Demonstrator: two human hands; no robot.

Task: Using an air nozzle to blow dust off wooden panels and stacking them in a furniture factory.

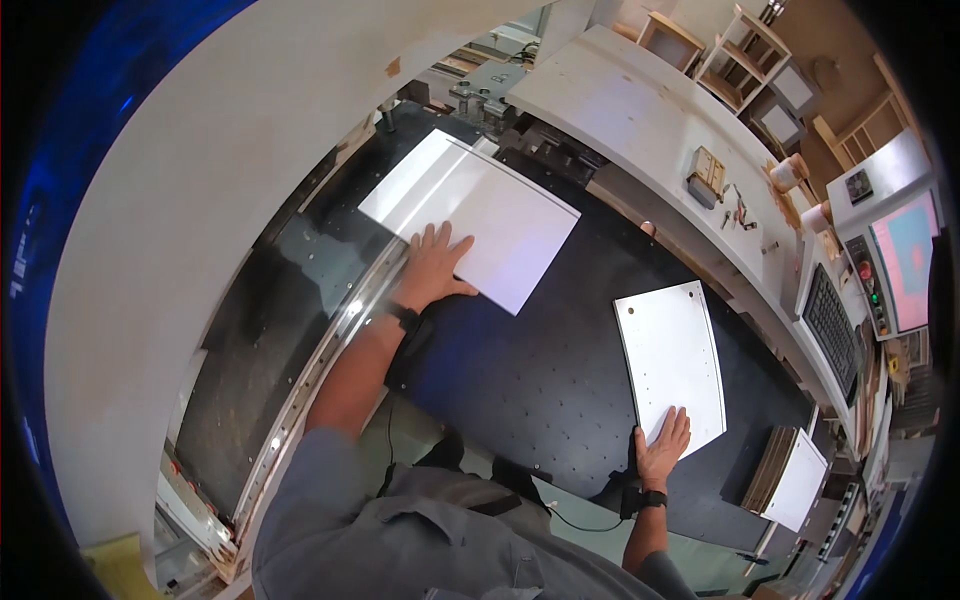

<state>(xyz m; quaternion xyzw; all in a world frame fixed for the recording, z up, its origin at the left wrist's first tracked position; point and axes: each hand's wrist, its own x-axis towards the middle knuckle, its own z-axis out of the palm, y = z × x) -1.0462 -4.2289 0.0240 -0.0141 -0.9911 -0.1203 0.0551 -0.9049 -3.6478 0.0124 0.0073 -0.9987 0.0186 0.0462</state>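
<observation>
A plain white panel [500, 220] lies on the black table [530, 390], its far end by the machine parts. My left hand [435, 265] rests on the near edge of this panel, fingers spread over the top and thumb along its side. On the right lies a second white panel [672, 350] with small drilled holes. My right hand [662, 447] is laid over its near edge, fingers stretched out on the white face. Each wrist wears a black band.
A metal rail [345, 310] runs along the table's left part. At the right corner sits a stack of panels [785, 475]. Beyond the table, a pale cover holds small tools [740, 210]. A keyboard [832, 315] and a lit screen [905, 260] stand far right.
</observation>
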